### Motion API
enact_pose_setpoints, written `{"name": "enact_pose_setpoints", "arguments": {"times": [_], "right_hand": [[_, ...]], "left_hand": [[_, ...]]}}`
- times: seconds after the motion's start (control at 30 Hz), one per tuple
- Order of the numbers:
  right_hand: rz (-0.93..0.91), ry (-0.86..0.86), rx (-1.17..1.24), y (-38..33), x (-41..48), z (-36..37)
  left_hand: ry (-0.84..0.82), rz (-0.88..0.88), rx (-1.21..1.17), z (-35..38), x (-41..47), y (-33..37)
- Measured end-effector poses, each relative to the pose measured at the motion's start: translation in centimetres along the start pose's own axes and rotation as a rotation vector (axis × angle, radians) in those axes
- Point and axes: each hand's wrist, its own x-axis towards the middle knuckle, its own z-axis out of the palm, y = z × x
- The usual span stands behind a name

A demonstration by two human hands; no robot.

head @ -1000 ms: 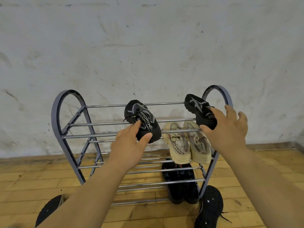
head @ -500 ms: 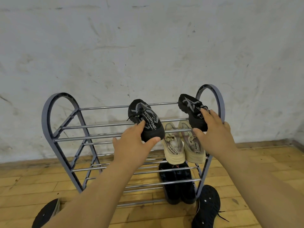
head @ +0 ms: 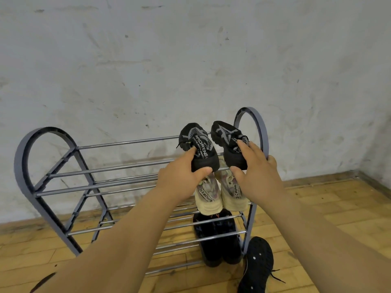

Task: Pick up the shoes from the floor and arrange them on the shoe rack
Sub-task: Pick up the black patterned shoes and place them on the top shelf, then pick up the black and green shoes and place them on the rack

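A grey metal shoe rack [head: 25,166] with three tiers of bars stands against the wall. My left hand [head: 179,178] grips the heel of a black patterned shoe [head: 200,144] resting on the top tier's right end. My right hand [head: 256,168] grips its twin black shoe [head: 226,138] right beside it, near the rack's right arch. Both shoes point toward the wall and sit close together. A beige pair [head: 220,197] lies on the middle tier below, and a black pair [head: 218,235] on the bottom tier.
One black shoe [head: 257,265] lies sole-up on the wooden floor by the rack's right foot. Another dark shoe [head: 42,282] peeks out at the lower left under my forearm. A scuffed white wall rises behind the rack.
My left hand has slid its black shoe rightward along the top tier until it sits next to the shoe in my right hand. The camera view has shifted right.
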Motion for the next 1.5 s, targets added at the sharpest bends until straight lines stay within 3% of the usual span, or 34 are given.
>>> {"name": "enact_pose_setpoints", "arguments": {"times": [0.67, 0.83, 0.93, 1.03, 1.1, 1.2, 1.33, 1.5], "right_hand": [[0.033, -0.028, 0.061, -1.5, -0.8, -0.6], [-0.004, -0.124, 0.106, -0.4, -1.8, -1.6], [-0.054, -0.044, 0.181, 0.7, -2.7, -3.8], [0.008, 0.087, 0.159, 2.1, -3.6, -6.3], [0.078, -0.064, 0.110, 3.1, -4.4, -7.3], [0.229, -0.525, -0.059, 5.4, -5.7, -6.7], [0.549, -0.945, 0.038, 9.4, -7.5, -3.0], [0.584, -0.971, 0.055, 16.4, -10.5, 4.3]], "left_hand": [[0.043, 0.005, 0.114, 2.3, 1.0, 1.3], [0.066, 0.022, 0.161, 2.8, 0.4, 1.0], [0.128, 0.042, 0.149, 3.1, -1.8, 1.8], [0.206, 0.255, 0.216, 4.2, -5.5, 2.1], [0.186, 0.440, 0.337, 5.4, -7.6, 1.8], [-0.038, 0.524, 0.425, 7.7, -9.7, 0.8], [-0.332, 0.340, 0.336, 12.9, -11.2, -1.1], [-0.529, -0.063, 0.009, 22.8, -12.7, -3.7]]}}
